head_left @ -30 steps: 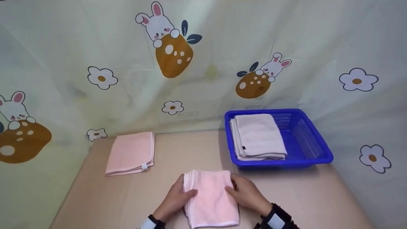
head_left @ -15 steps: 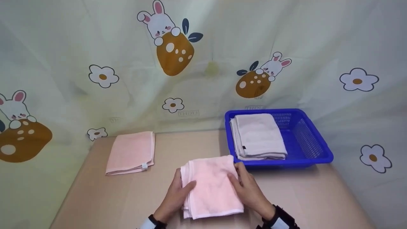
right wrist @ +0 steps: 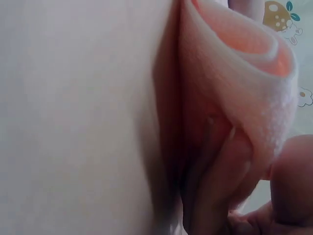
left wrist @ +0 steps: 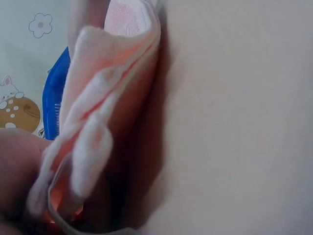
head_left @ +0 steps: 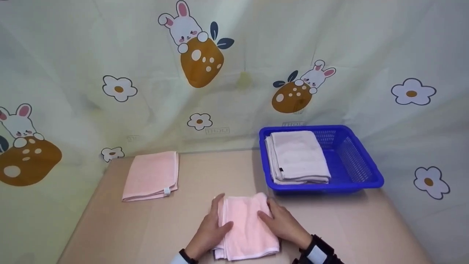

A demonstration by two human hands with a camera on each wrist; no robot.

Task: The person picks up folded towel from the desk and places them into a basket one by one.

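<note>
A folded pink towel point(head_left: 247, 229) with pale edging stands close over the front middle of the table, between both hands. My left hand point(head_left: 208, 231) holds its left side, thumb across the front face and index finger up along the edge. The right hand point(head_left: 287, 222) grips the opposite side, thumb in front and fingers behind. In the left wrist view the towel's point(left wrist: 93, 93) layered edges bulge apart near the thumb. The right wrist view shows fingers point(right wrist: 222, 171) tucked against the back of the towel point(right wrist: 274, 107), whose fold curls over. Most left fingertips are hidden.
Another folded pink towel point(head_left: 150, 176) with a small white tag lies at the table's point(head_left: 110, 223) back left. A blue plastic basket point(head_left: 373, 176) at the back right holds a stack of folded white towels point(head_left: 300, 156) on its left side. A printed curtain point(head_left: 245, 106) hangs behind.
The pink towel rose and tilted in both hands, then came back down toward the table. The left hand's index finger now shows along the towel's edge. Basket and other towels stayed put.
</note>
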